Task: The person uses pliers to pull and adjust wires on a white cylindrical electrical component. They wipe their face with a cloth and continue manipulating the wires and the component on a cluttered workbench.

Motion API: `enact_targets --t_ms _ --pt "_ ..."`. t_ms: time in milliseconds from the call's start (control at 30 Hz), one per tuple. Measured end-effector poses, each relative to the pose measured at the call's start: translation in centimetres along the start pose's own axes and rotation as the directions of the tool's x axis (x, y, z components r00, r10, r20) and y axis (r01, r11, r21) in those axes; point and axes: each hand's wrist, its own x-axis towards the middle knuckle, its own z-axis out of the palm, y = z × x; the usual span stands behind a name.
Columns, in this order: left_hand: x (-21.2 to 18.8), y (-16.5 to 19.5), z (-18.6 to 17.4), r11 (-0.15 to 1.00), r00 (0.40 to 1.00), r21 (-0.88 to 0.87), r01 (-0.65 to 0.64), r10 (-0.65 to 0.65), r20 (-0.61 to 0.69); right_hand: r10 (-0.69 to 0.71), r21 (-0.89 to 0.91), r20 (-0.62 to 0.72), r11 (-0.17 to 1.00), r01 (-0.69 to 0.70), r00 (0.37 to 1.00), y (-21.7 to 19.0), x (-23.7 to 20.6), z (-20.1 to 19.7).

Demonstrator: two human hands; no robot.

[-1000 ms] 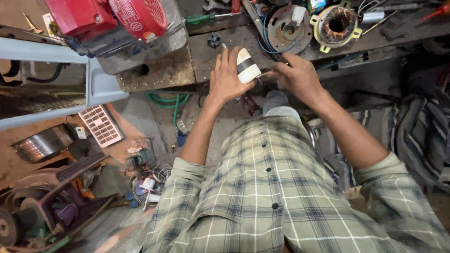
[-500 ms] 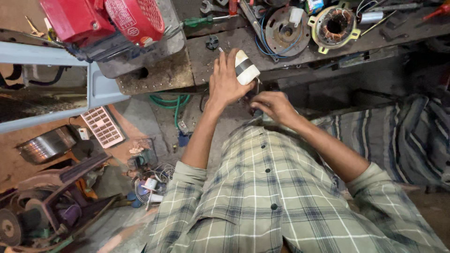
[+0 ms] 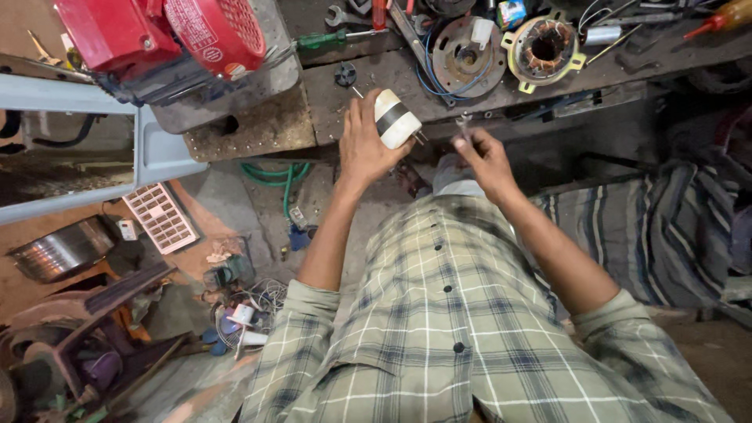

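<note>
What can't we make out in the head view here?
- Small metal part in the right hand: too small to tell its kind, fingers cover most of it.
- Back of the white plug: hidden by the left hand.
- Red machine: cut off by the top edge.
- Bench underside: lost in shadow.
- Floor clutter by the metal bowl: too small and blurred.

A red engine [image 3: 160, 35], green screwdriver [image 3: 333, 37] and copper-wound stator [image 3: 546, 43] lie on the workbench [image 3: 251, 129].
</note>
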Motion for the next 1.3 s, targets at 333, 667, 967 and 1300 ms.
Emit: enact_targets --t_ms 333,667,967,1300 --pt "-0.5 1.6 -0.3 0.999 0.997 -0.017 -0.037 0.035 -0.069 0.003 -0.477 0.192 0.874 0.091 0.981 -3.7 3.4 3.0" --pt "-1.4 2.7 1.2 1.000 0.980 0.018 0.005 -0.002 -0.199 -0.065 -0.479 0.152 0.868 0.131 0.986 -4.5 3.6 3.6" --pt "-0.8 2.6 0.3 0.998 0.991 0.003 0.070 -0.069 -0.115 -0.127 -0.757 0.267 0.586 0.290 0.955 -6.5 4.4 4.0" --pt "-0.3 3.1 0.6 0.987 0.984 0.023 0.158 -0.155 -0.086 -0.159 -0.802 0.129 0.564 0.198 0.979 -7.1 4.8 3.4"
